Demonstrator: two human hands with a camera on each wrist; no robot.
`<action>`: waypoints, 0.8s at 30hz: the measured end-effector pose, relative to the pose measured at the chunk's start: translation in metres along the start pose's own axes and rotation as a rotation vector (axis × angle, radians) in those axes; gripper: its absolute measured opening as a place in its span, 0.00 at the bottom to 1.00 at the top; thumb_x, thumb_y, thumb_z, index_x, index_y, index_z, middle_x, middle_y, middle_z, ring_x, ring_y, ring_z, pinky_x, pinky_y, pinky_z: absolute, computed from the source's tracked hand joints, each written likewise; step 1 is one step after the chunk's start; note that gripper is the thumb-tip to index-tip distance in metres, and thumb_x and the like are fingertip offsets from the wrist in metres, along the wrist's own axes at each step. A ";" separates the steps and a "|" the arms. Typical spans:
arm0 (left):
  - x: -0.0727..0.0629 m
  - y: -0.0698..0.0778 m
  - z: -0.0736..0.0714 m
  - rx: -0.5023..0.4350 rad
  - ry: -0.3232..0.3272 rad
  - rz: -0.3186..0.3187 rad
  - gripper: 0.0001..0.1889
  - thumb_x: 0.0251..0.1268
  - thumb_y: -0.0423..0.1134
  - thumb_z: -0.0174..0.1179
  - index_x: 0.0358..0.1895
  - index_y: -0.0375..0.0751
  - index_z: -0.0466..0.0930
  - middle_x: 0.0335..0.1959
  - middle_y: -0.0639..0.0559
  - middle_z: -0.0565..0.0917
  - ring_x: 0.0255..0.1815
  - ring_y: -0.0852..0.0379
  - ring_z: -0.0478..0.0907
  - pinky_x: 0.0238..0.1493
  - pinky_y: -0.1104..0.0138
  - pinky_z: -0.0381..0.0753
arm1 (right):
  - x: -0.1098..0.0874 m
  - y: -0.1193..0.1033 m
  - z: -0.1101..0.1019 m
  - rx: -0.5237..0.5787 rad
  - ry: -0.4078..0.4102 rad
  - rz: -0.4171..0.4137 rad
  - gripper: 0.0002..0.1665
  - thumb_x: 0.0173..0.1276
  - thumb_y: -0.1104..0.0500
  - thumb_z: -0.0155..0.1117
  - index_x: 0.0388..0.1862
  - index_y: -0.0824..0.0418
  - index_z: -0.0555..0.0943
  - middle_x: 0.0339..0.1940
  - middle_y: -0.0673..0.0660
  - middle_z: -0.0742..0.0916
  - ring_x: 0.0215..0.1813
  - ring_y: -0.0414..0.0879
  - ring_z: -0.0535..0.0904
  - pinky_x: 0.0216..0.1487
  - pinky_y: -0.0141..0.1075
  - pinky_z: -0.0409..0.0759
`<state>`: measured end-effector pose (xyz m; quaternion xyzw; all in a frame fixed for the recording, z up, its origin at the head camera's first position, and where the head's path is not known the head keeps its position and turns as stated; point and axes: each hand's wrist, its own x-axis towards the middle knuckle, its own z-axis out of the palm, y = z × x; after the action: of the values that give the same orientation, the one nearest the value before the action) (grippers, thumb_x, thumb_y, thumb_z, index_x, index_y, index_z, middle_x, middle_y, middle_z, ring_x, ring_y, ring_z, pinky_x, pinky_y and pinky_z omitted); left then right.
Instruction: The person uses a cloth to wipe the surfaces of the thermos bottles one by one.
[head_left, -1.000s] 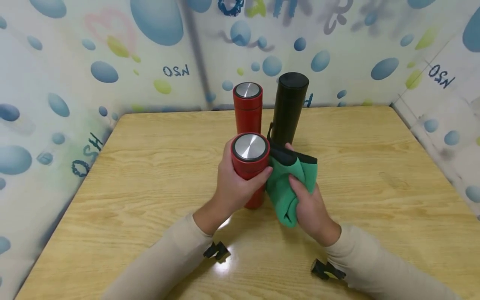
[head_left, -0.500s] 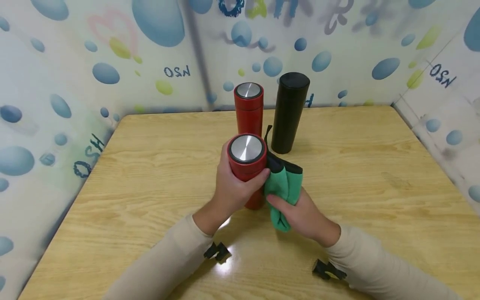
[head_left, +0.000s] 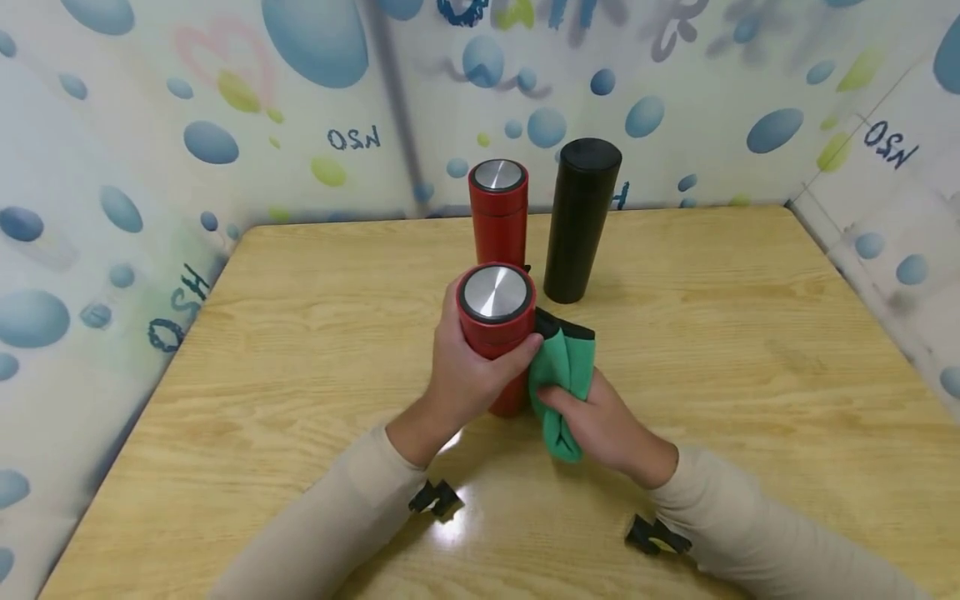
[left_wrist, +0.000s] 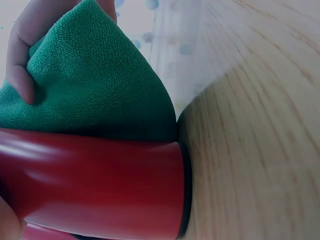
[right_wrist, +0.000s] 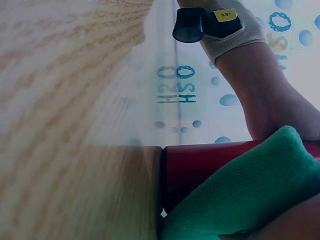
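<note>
My left hand (head_left: 467, 367) grips a red vacuum flask (head_left: 497, 333) round its upper part, with the thumb on the right side. The flask has a brushed silver lid and stands upright. My right hand (head_left: 611, 423) holds a folded green towel (head_left: 564, 358) with black edging against the flask's right side. In the left wrist view the towel (left_wrist: 100, 80) lies along the red wall of the flask (left_wrist: 100, 185), down to its black base at the table. The right wrist view shows the towel (right_wrist: 255, 187) overlapping the flask's lower part, with that hand's fingers mostly hidden.
Directly behind the gripped flask stands a second red flask (head_left: 498, 221), partly hidden by it. To its right is a tall black flask (head_left: 581, 221), upright. The wooden table (head_left: 322, 317) ends at a patterned wall (head_left: 285, 158).
My right hand has brought the towel left and nearer to me, close against the flask. The towel's black loop has slipped from sight beside the flask. My left hand stays nearly still.
</note>
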<state>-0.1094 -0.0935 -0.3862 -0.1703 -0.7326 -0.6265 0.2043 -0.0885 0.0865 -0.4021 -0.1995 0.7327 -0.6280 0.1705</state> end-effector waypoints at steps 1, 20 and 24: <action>0.000 0.000 0.000 -0.002 0.001 0.003 0.39 0.54 0.39 0.70 0.69 0.38 0.60 0.62 0.46 0.76 0.62 0.53 0.75 0.58 0.56 0.83 | 0.000 0.000 0.000 0.000 0.000 -0.001 0.09 0.73 0.66 0.50 0.49 0.68 0.71 0.32 0.55 0.74 0.34 0.42 0.73 0.40 0.32 0.75; -0.002 -0.001 -0.001 -0.005 0.003 0.010 0.40 0.56 0.47 0.70 0.68 0.38 0.61 0.61 0.45 0.76 0.63 0.53 0.74 0.57 0.56 0.84 | 0.001 -0.003 0.000 0.041 0.043 0.032 0.12 0.76 0.64 0.50 0.52 0.71 0.73 0.30 0.56 0.76 0.32 0.41 0.74 0.40 0.32 0.76; -0.001 -0.001 -0.002 -0.012 0.004 0.020 0.39 0.56 0.45 0.70 0.68 0.38 0.61 0.61 0.44 0.76 0.63 0.52 0.74 0.57 0.55 0.83 | 0.001 -0.003 0.000 0.043 0.050 0.024 0.11 0.76 0.63 0.50 0.50 0.71 0.73 0.29 0.55 0.75 0.31 0.41 0.74 0.38 0.32 0.76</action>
<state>-0.1091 -0.0951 -0.3872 -0.1778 -0.7266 -0.6292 0.2110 -0.0894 0.0854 -0.3987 -0.1711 0.7254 -0.6463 0.1639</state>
